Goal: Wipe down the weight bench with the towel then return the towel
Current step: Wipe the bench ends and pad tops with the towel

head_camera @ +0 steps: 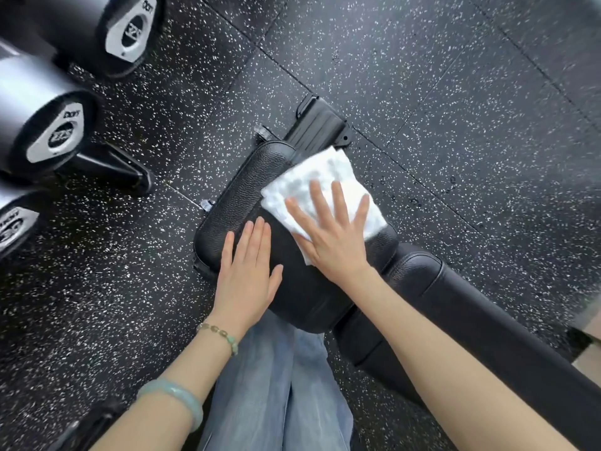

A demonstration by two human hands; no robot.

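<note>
Right hand (335, 245) presses towel (320, 187); dumbbell (48, 138) lettering blurred.

On the weight bench seat pad (240, 196) our towel (320, 187) lies far right, our right hand (331, 242) flat upon it; our left hand (247, 275) rests near left. Dumbbells (48, 138) stand well left of the pad, the backrest pad (471, 320) just right.

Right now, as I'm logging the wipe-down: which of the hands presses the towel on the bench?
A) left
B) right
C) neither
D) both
B: the right hand lies flat, fingers spread, on the white towel, while the left hand rests on the bare bench pad beside it.
</note>
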